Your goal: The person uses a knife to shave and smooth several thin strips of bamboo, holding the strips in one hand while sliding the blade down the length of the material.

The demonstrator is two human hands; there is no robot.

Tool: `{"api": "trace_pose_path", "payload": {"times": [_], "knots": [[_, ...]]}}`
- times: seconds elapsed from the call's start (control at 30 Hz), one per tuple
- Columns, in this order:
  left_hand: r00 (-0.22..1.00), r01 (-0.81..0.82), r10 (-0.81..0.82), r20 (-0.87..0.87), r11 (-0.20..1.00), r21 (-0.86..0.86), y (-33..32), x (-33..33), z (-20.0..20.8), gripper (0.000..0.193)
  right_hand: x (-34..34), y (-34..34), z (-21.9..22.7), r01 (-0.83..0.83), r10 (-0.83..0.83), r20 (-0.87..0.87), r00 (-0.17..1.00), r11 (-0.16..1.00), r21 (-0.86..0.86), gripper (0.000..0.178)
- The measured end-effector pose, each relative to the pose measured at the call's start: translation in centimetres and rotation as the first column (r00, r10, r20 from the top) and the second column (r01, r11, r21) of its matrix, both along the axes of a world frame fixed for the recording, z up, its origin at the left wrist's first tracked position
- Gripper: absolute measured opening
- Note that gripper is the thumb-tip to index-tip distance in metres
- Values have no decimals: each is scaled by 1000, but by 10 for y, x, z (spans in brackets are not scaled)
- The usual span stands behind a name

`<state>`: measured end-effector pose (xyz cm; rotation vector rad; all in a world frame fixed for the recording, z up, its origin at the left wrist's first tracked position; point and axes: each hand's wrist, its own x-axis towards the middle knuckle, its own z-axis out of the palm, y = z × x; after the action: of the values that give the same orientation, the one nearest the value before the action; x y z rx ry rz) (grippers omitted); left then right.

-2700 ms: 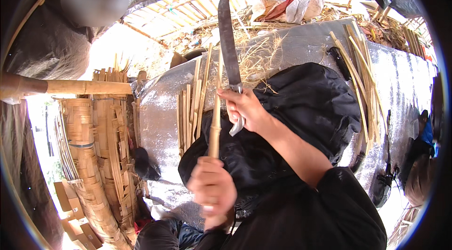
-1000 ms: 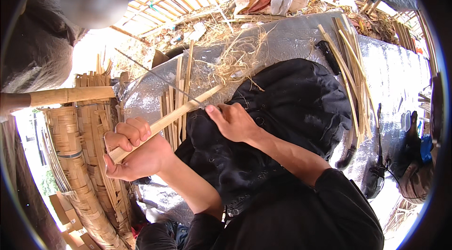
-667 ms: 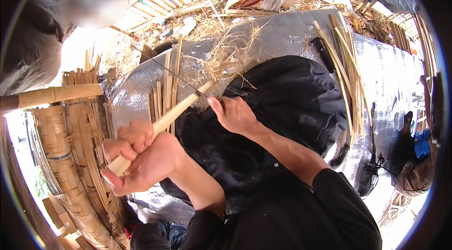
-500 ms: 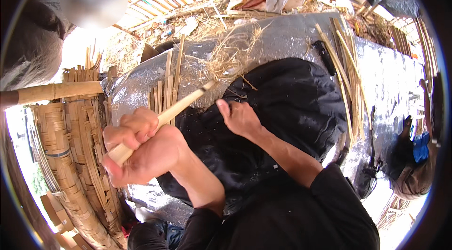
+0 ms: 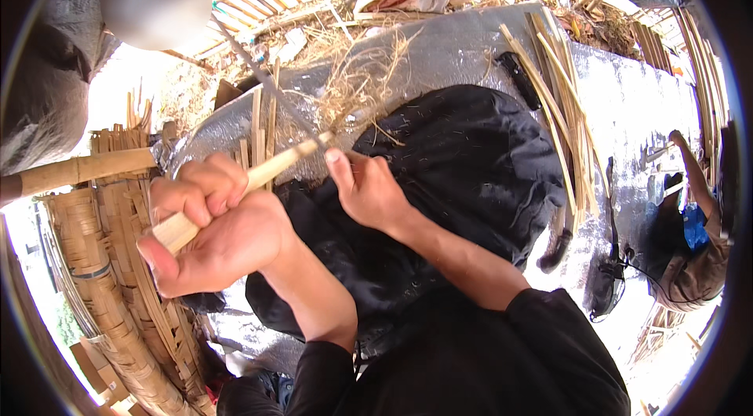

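My left hand (image 5: pixel 212 232) is closed around the lower end of a pale bamboo stick (image 5: pixel 278 167), which slants up to the right. My right hand (image 5: pixel 369 190) sits at the stick's upper tip with the thumb pointing up. It grips a knife (image 5: pixel 267 83) that shows only as a thin dark line, its blade edge-on, running up-left from the tip. Both hands work above a black cloth (image 5: pixel 478 173) spread over my lap.
A bundle of split bamboo strips (image 5: pixel 561 98) lies on the silver sheet (image 5: pixel 463 47) at the right, beside a black sheath (image 5: pixel 519 77). A woven bamboo basket (image 5: pixel 106 290) stands at the left under a bamboo pole (image 5: pixel 86 169). Another person (image 5: pixel 694 247) crouches at the far right.
The stick was upright with the knife's blade raised flat-on; now it slants. My left hand has moved left and nearer the camera, and my right hand stays at the stick's tip.
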<state>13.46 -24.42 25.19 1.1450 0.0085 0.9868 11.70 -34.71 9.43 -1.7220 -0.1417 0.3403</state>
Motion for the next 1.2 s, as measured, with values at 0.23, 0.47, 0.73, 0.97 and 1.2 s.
{"api": "trace_pose_path", "payload": {"times": [0.23,0.47,0.73,0.97,1.2], "knots": [[994,96,-94,47,995,-37,39,-18,1,51,-14,10,-74,51,-38,60,998,968,-246,61],[984,173,-176,32,983,63,80,-55,27,46,46,17,-3,-110,111,-2,994,990,84,62],[984,163,-167,58,985,61,60,-43,-7,50,22,37,-44,-48,62,-216,974,996,71,66],[965,251,-261,23,946,206,50,-49,-10,51,-6,37,-52,-80,84,34,996,990,-118,56],[990,124,-128,63,990,71,59,-43,-11,50,-15,36,-55,-66,74,55,996,989,-134,58]]}}
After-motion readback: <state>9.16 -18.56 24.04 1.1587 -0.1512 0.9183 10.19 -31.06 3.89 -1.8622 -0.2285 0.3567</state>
